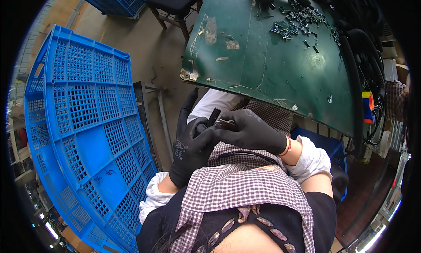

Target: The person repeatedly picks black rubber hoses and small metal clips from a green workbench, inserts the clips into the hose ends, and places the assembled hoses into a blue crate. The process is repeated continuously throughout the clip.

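Note:
Both of my hands wear black gloves and meet above my lap, close to the near-left corner of the green table [272, 73]. My left hand [188, 150] is closed around a black tube [213, 117], whose open end points up between the hands. Another black length [187, 108] rises behind that hand; I cannot tell if it is the same tube. My right hand [256, 132] pinches a small metal clip [225, 122] right beside the tube's end. Fingertips hide part of the clip, so whether it touches the tube is unclear.
Loose metal clips [302, 22] lie scattered on the table's far side. Black hoses [366, 46] are heaped along its right edge. Blue mesh crates [94, 134] stand close on my left. A dark stool [175, 3] and another blue crate [116, 0] are farther back.

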Demonstrator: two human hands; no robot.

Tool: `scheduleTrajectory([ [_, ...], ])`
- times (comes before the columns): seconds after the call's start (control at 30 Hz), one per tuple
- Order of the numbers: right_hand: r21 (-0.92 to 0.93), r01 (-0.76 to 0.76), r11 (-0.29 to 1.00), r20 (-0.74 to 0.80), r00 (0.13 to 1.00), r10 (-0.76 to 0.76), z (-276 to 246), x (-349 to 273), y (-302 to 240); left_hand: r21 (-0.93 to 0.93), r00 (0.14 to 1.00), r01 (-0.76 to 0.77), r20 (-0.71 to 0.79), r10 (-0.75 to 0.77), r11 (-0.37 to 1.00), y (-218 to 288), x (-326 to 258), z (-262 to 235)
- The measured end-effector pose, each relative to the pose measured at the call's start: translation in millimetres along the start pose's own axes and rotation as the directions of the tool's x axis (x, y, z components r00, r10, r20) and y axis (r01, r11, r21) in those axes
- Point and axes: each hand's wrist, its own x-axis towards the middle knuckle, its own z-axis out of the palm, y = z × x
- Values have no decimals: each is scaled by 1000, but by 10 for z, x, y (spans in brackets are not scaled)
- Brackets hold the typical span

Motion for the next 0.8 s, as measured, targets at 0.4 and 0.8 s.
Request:
scheduleTrajectory([
  [0.4, 155, -293, 944, 198, 945, 261, 66, -29, -16, 83, 990, -19, -136, 30, 996, -72, -186, 99],
  [0.8, 314, -272, 910, 72, 962, 262, -354, -131, 33, -47, 989, -22, -149, 15, 999, 8, -259, 204],
])
